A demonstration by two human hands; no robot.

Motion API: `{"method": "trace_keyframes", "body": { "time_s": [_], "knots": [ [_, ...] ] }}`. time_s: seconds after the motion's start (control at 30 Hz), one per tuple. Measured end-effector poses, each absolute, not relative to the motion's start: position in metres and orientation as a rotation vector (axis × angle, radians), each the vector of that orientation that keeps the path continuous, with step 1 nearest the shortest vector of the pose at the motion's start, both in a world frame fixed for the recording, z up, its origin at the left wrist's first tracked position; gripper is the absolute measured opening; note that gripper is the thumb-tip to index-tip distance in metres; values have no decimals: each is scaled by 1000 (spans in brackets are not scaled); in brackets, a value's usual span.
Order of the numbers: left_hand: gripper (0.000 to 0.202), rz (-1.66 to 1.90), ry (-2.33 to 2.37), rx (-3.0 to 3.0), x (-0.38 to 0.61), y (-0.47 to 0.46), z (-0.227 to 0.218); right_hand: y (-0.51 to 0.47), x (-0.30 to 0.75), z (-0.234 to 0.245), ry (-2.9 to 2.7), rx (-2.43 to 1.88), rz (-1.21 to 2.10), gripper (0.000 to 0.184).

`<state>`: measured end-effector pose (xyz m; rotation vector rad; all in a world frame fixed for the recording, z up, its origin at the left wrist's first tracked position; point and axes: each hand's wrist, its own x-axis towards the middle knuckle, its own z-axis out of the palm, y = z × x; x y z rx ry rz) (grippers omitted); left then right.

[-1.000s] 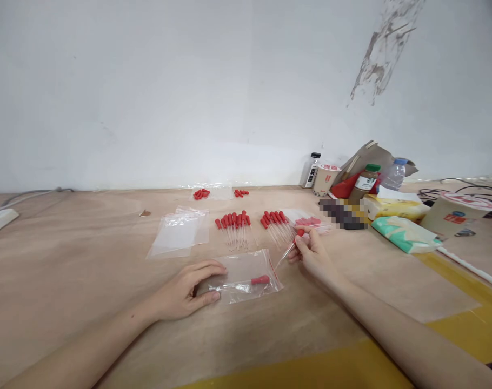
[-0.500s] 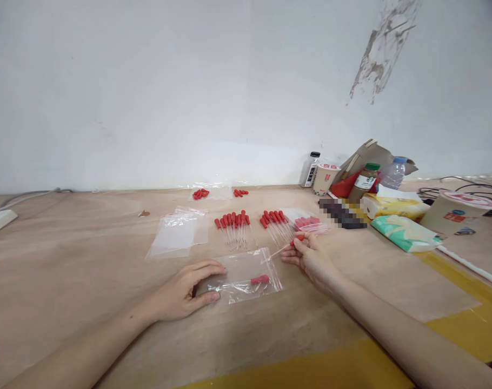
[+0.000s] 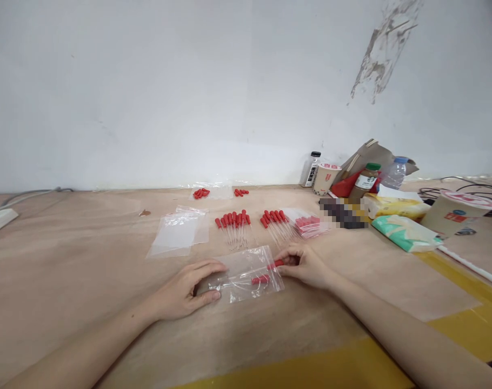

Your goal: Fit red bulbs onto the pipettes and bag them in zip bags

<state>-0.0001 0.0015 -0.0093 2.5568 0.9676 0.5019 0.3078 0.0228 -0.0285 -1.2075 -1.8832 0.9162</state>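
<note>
A clear zip bag lies flat on the table in front of me, its mouth to the right. Inside it is a dropper with a red rubber bulb. My left hand rests at the bag's left end, thumb and fingers apart and touching its edge. My right hand pinches a second dropper by its red bulb at the bag's mouth; its thin clear tube extends into the bag. Just beyond are two groups of red-bulbed droppers, the left group and the right group.
Flat zip bags lie at left, filled bags at right. Loose red bulbs sit near the wall. A cup, bottles, tissue packs and a larger cup stand right; a power strip is far left.
My right hand has moved left and toward me with the dropper, sliding its tube into the bag so the bulb is now at the mouth. The left hand has stayed in place.
</note>
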Motion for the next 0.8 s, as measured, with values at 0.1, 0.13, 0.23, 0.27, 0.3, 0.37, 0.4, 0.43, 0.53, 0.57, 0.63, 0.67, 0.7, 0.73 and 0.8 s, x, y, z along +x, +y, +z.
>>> {"method": "trace_keyframes", "body": {
  "time_s": [0.1,0.13,0.23,0.27,0.3,0.37,0.4,0.43,0.53,0.57,0.63,0.67,0.7,0.73,0.8],
  "knots": [
    [39,515,953,2553,0,2,-9,20,303,-30,-1983,-1198,862,19],
    [39,518,952,2551,1,1,-9,19,300,-29,-1994,-1185,857,18],
    [39,526,958,2545,1,1,-9,15,293,-27,-1982,-1121,958,21],
    [39,526,957,2545,1,1,-9,14,291,-26,-1959,-1102,1008,22],
    [39,524,956,2544,1,1,-9,13,291,-26,-1930,-1087,1055,22],
    [39,516,952,2546,1,1,-9,13,291,-24,-1878,-1072,1127,23],
    [39,513,950,2549,1,1,-9,13,293,-24,-1861,-1068,1160,23],
    [39,506,947,2553,1,1,-9,14,294,-23,-1852,-1067,1191,23],
    [37,470,926,2573,2,1,-6,22,299,-20,-1821,-1128,1150,22],
    [36,455,916,2584,2,1,-6,26,301,-19,-1813,-1174,1060,19],
    [34,431,895,2610,2,1,-4,36,304,-16,-1825,-1293,797,12],
    [33,423,884,2622,3,1,-3,41,305,-14,-1849,-1347,663,9],
    [32,415,876,2632,3,1,-3,47,305,-12,-1881,-1391,545,7],
    [32,410,870,2638,3,1,-3,53,304,-9,-1917,-1425,449,7],
    [32,407,866,2638,3,1,-3,65,300,-6,-1978,-1479,324,8]
  ]
}}
